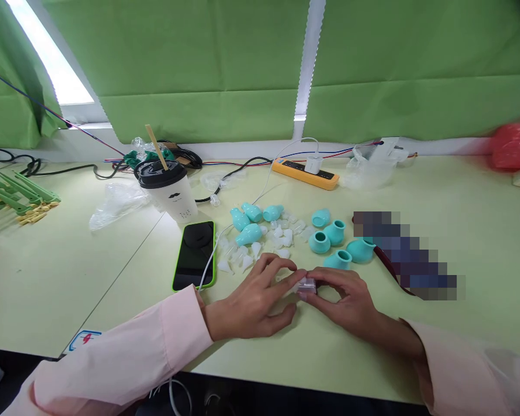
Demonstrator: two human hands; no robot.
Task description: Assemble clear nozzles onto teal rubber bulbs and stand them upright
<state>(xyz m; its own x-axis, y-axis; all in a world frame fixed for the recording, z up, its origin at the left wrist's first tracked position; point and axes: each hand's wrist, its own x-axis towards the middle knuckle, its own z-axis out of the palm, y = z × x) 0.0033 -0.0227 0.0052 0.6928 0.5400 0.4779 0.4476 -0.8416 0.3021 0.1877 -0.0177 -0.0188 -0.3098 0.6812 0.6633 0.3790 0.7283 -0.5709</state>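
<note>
My right hand (351, 297) pinches a small clear plastic piece (307, 285) between thumb and fingers, just above the table. My left hand (260, 297) reaches in from the other side with its fingers apart. Its index fingertip is at the top of the clear piece, while the thumb stays away from it. Beyond my hands lie several turquoise vase-shaped parts (248, 234) on their sides, beside a scatter of small translucent white plastic pieces (255, 249). Farther right, several turquoise parts with round openings (319, 242) stand or lie near my right hand.
A phone in a green case (194, 257) lies left of my hands under a white cable. Behind it stands a lidded paper cup (171, 196) with a straw. An orange power strip (305, 174) sits at the back. Green plastic parts (17, 193) lie far left; a pixelated object (403, 254), right.
</note>
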